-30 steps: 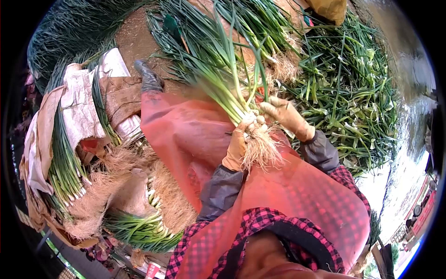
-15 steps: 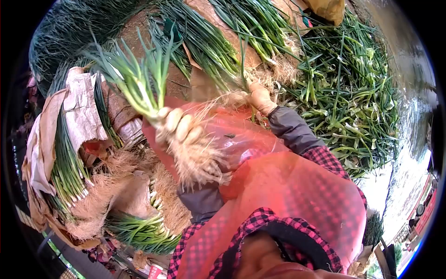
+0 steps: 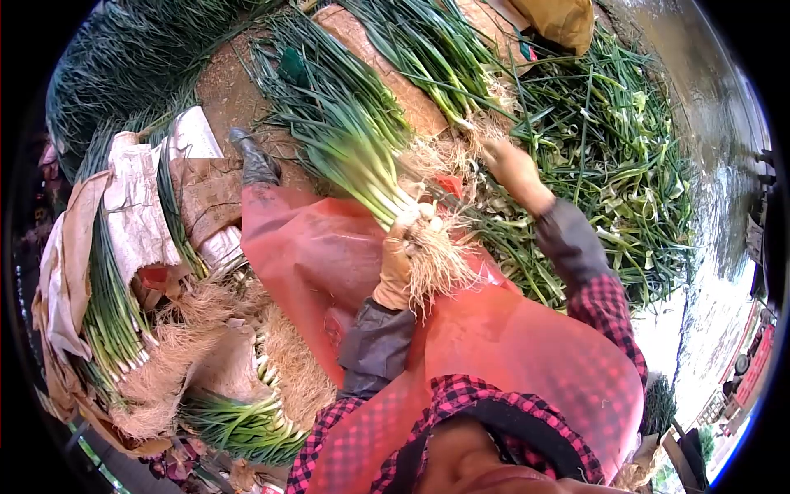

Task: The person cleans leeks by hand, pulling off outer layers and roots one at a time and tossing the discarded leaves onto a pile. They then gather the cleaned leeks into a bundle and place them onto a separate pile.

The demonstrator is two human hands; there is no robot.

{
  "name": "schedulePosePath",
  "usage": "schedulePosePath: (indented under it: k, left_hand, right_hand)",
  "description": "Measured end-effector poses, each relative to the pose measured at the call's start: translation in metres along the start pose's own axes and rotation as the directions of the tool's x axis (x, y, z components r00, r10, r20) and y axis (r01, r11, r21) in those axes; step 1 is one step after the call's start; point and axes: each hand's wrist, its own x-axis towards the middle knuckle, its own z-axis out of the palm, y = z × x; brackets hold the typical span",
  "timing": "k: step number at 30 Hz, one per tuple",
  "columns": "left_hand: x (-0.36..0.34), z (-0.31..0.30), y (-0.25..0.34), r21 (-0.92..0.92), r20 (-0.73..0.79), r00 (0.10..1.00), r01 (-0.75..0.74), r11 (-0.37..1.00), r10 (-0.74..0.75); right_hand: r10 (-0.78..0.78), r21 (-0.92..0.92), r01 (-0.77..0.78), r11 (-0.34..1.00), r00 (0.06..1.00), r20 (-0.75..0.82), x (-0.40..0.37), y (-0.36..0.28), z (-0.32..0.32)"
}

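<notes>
Closed round the white stem ends of a bunch of green onions (image 3: 370,177) is my left hand (image 3: 396,267), in front of the red apron (image 3: 321,247). The bunch's leaves point up and left, and its pale roots (image 3: 436,255) hang to the right of the fingers. My right hand (image 3: 514,171) is up and to the right, near the roots of other onions (image 3: 436,70) and beside the heap of loose green leaves (image 3: 609,156). Its fingertips are blurred, and I cannot make out what they hold, if anything.
Bundled onions with paper wrapping (image 3: 144,206) lie at the left. More onions (image 3: 247,424) sit lower left. A dark green pile (image 3: 115,66) fills the upper left. A brown bag (image 3: 564,23) is at the top, and wet ground (image 3: 716,189) runs along the right.
My left hand and its bunch have moved right and turned, bringing the fingers into view. My right hand has moved right, away from the onion roots near the middle.
</notes>
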Motion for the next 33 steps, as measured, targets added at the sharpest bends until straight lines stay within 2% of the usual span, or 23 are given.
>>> schedulePosePath:
  k: [1,2,4,6,9,10,11,12,13,14,15,16,18,20,22,24,26,27,29,30,31,32,33]
  left_hand:
    - [0.008,-0.024,0.002,-0.108,0.281,0.953,0.145,0.983,-0.109]
    - [0.007,-0.021,0.002,-0.106,0.284,0.953,0.139,0.985,-0.104]
    - [0.001,-0.013,0.001,-0.011,0.006,1.0,-0.003,1.0,0.003]
    - [-0.005,0.012,-0.005,0.205,-0.146,0.971,-0.157,0.966,0.188]
    - [0.007,0.001,-0.004,0.081,-0.104,0.981,-0.156,0.984,0.164]
    - [0.01,0.001,-0.007,0.156,-0.079,0.985,-0.143,0.977,0.157]
    - [0.009,-0.002,-0.011,0.233,-0.065,0.988,-0.122,0.965,0.14]
    - [0.015,-0.032,-0.014,0.113,-0.122,0.991,0.072,0.991,-0.059]
    - [0.02,-0.034,-0.023,0.27,-0.172,0.985,0.06,0.961,-0.013]
    - [0.022,-0.035,-0.032,0.424,-0.211,0.977,0.056,0.904,0.038]
    - [0.015,-0.038,-0.031,0.933,0.108,0.981,-0.157,0.323,0.163]
    - [0.019,-0.041,-0.035,0.85,-0.062,0.989,-0.018,0.527,0.134]
    - [0.02,-0.039,-0.039,0.908,-0.099,0.966,-0.011,0.419,0.24]
    - [0.025,-0.041,-0.038,0.906,-0.19,0.944,0.062,0.419,0.271]
    - [0.023,-0.039,-0.038,0.889,-0.295,0.908,0.147,0.433,0.298]
    - [0.024,-0.029,-0.039,0.769,-0.35,0.86,0.038,0.638,0.371]
    - [0.025,-0.031,-0.039,0.63,-0.354,0.881,-0.023,0.776,0.313]
    - [0.026,-0.037,-0.039,0.629,-0.349,0.881,-0.031,0.776,0.318]
    - [0.026,-0.033,-0.041,0.483,-0.326,0.909,-0.076,0.872,0.26]
    - [0.024,-0.033,-0.039,0.479,-0.327,0.909,-0.077,0.874,0.26]
    - [0.022,-0.033,-0.035,0.41,-0.282,0.934,-0.087,0.908,0.217]
    - [0.021,-0.032,-0.031,0.34,-0.229,0.957,-0.093,0.936,0.178]
    - [0.022,-0.032,-0.03,0.34,-0.219,0.959,-0.097,0.935,0.179]
  right_hand:
    - [-0.028,-0.062,0.022,0.998,0.996,-0.089,0.043,-0.005,0.017]
    - [-0.102,-0.049,0.091,0.995,0.944,-0.313,0.08,0.006,0.055]
    - [0.195,-0.171,-0.192,0.966,0.981,0.0,0.145,0.002,0.085]
    - [0.116,0.002,-0.12,0.993,0.961,-0.252,0.16,0.001,0.103]
    - [0.211,0.399,-0.171,0.901,0.976,-0.059,0.09,-0.065,0.017]
    - [-0.111,0.476,0.17,0.863,0.983,-0.149,0.071,-0.041,0.034]
    - [-0.198,0.598,0.224,0.769,0.974,-0.111,0.03,-0.064,0.007]
    - [-0.173,0.757,0.077,0.649,0.984,0.048,0.002,-0.082,-0.017]
    - [-0.096,0.831,-0.117,0.544,0.975,0.2,-0.011,-0.083,-0.016]
    - [-0.042,0.859,-0.305,0.412,0.935,0.352,-0.02,-0.082,-0.015]
    - [-0.289,0.732,0.18,0.658,0.957,0.025,-0.014,-0.063,0.011]
    - [-0.241,0.843,0.056,0.535,0.966,0.089,-0.013,-0.06,0.017]
    - [-0.066,0.872,-0.269,0.41,0.944,0.322,-0.001,-0.058,0.034]
    - [0.049,0.529,-0.006,0.849,0.997,-0.067,-0.021,-0.069,0.033]
    - [0.099,0.39,-0.019,0.92,0.977,-0.186,-0.043,-0.075,0.025]
    - [0.035,0.609,0.063,0.79,0.989,-0.147,-0.067,-0.072,0.011]
    - [-0.086,0.555,0.154,0.817,0.985,-0.146,-0.097,-0.075,-0.009]
    - [0.004,0.782,0.109,0.614,0.99,-0.141,-0.102,-0.066,-0.009]
    - [0.292,0.887,0.039,0.461,0.937,-0.193,-0.098,-0.041,-0.037]
    - [0.428,0.845,0.017,0.534,0.856,-0.288,-0.095,-0.018,-0.043]
    - [0.553,0.907,-0.144,0.396,0.825,-0.111,-0.096,0.018,-0.05]
    - [0.401,0.753,0.117,0.647,0.789,-0.466,-0.092,0.045,-0.024]
    - [0.236,0.344,-0.031,0.938,0.786,-0.572,-0.09,0.051,-0.007]
